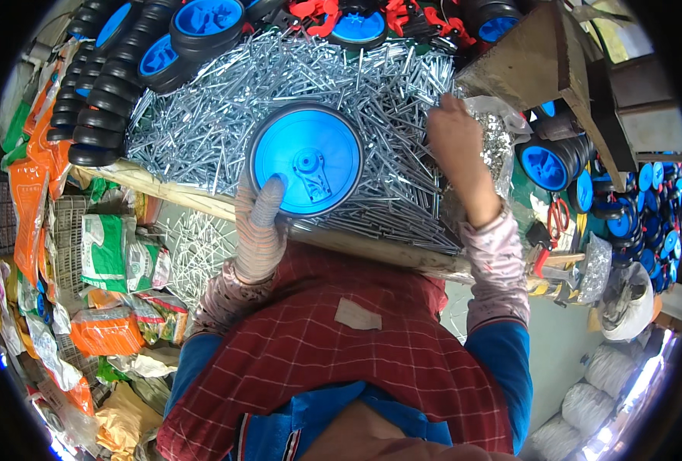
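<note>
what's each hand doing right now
Left hand: gloved, closed on the rim of the round blue plastic wheel.
Right hand: bare, reaching into the clear plastic bag of small metal parts; grip cannot be told.

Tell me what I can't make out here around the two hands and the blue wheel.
- Right hand, head view: fingertips are buried in the clear bag of small metal parts, so whatever they pinch is hidden.
- Left hand: gloved; its fingers go behind the blue wheel.
- Pile of metal rods: single pieces are too fine to tell apart.
</note>
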Available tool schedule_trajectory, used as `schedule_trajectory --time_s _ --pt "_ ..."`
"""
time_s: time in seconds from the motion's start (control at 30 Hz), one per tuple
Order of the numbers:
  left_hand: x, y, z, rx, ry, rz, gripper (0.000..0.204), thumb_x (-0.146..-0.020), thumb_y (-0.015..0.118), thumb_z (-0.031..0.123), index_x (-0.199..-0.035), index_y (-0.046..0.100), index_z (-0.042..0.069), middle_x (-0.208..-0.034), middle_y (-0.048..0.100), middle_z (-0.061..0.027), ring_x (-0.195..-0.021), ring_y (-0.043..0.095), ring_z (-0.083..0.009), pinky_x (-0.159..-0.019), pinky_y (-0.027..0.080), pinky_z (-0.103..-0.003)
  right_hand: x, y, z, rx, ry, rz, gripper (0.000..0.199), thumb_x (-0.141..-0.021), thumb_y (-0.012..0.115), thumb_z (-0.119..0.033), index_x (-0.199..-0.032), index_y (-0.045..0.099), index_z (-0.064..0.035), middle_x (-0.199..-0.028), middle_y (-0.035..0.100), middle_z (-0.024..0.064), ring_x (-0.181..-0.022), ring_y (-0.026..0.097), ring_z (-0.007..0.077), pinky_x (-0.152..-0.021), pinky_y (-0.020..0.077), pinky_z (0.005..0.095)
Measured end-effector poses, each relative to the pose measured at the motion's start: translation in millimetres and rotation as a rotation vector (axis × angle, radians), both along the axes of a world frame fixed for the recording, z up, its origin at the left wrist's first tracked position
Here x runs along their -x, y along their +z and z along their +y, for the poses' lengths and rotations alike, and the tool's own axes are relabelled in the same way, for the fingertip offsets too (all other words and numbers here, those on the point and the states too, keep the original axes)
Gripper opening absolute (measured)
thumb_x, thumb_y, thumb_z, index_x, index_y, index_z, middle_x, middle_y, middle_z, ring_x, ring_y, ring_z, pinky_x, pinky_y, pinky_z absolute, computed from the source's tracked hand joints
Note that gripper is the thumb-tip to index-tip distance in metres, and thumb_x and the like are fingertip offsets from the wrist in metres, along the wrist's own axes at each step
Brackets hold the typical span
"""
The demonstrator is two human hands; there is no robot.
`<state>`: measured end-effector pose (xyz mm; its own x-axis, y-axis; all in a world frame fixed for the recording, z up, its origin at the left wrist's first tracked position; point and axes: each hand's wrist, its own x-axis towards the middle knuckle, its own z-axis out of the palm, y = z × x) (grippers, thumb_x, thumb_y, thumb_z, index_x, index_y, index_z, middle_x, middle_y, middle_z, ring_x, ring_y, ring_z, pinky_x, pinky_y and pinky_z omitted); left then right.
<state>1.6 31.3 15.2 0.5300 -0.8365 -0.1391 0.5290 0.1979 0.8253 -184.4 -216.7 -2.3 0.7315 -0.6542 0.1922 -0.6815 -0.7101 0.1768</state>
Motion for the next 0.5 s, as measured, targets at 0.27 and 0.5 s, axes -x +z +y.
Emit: schedule_trajectory --time_s 0.27,0.5 --pt "14.5 -8.5 -28.1 0.010 -0.002 0.029 0.058 -0.092 0.067 0.028 -0.139 0.046 0.003 -0.125 0.060 -0.0122 -0.111 0.062 -0.0216 -0.093 0.054 -0.035 -20.5 -15.2 -8.1 -0.371 0.105 -0.217 0.018 -0.085 0.068 -0.024 -0.085 0.067 -0.0061 -0.089 0.064 0.0145 -0.086 0.066 0.0346 -0.073 0.0523 0.0465" --pt "9.3 -2.0 -31.3 -0.087 -0.051 -0.073 0.054 -0.092 0.065 0.022 -0.140 0.045 0.007 -0.120 0.060 -0.0063 -0.089 0.056 -0.0085 -0.070 0.046 -0.021 35.3 12.9 1.5 -0.230 0.058 -0.161 0.016 -0.083 0.071 -0.017 -0.085 0.065 -0.0019 -0.085 0.065 0.0150 -0.075 0.069 0.0304 -0.067 0.0546 0.0418"
